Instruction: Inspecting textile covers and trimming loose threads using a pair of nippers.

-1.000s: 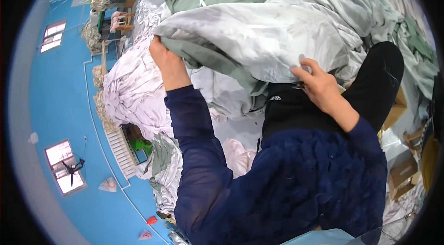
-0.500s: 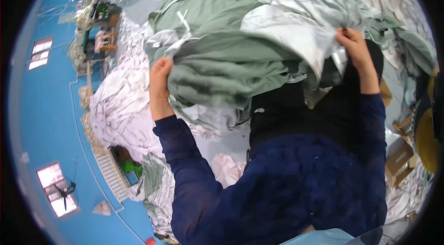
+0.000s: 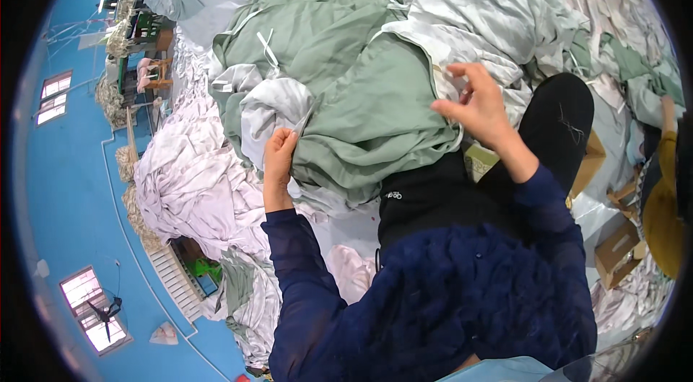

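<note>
A sage-green cloth [image 3: 379,108] with a white underside lies over my lap and the heap in front of me. My left hand [image 3: 278,158] pinches its edge near the left, beside a bunched white fold [image 3: 271,111]. My right hand [image 3: 482,109] hovers by the cloth's right edge, thumb and fingers apart, with nothing visible between them. A thin white tie [image 3: 268,50] rests on the green fabric beyond my left hand.
Heaped pale pink fabric [image 3: 191,165] lies at the left and grey-white cloth [image 3: 498,3] at the far side. An open cardboard box [image 3: 619,252] stands at the right. Near it is another person's mustard sleeve [image 3: 663,212]. A blue wall [image 3: 65,194] runs along the left.
The raised, billowing green cloth has settled flatter. My right hand has let go of its edge and moved left with its fingers opened. My left hand has moved right and nearer to me.
</note>
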`<state>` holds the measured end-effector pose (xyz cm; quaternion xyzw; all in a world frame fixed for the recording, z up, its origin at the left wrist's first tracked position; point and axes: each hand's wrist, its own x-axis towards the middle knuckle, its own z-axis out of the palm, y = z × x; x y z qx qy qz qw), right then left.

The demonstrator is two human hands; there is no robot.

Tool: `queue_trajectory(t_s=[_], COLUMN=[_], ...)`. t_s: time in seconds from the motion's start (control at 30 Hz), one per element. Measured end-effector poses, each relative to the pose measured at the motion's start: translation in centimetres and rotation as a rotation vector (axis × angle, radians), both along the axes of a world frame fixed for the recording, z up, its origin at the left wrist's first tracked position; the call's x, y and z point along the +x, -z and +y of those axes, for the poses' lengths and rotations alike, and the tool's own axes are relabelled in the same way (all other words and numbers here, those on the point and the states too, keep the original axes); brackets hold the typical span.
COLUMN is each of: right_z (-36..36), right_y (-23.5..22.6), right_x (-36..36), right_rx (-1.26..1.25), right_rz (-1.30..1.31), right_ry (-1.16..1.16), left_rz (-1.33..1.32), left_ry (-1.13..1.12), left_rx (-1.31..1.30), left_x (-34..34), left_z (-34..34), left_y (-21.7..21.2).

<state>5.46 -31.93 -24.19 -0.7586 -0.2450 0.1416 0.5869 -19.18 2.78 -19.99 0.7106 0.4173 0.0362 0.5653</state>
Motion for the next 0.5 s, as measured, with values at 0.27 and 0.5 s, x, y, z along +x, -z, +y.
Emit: queue_trajectory(t_s=[0.27,0.5], right_z=[-1.5,-10.2], right_y=[3.1,0.6], right_x=[1.8,10.1], right_rx=[-0.024,0.091], right_rz=[-0.079,0.273], right_ry=[0.211,0.122], left_rz=[-0.011,-0.098], left_ry=[-0.008,0.118], left_rx=[-0.010,0.182], left_x=[1.2,1.2], left_z=[-0.3,0.2], left_y=[-1.1,-1.8])
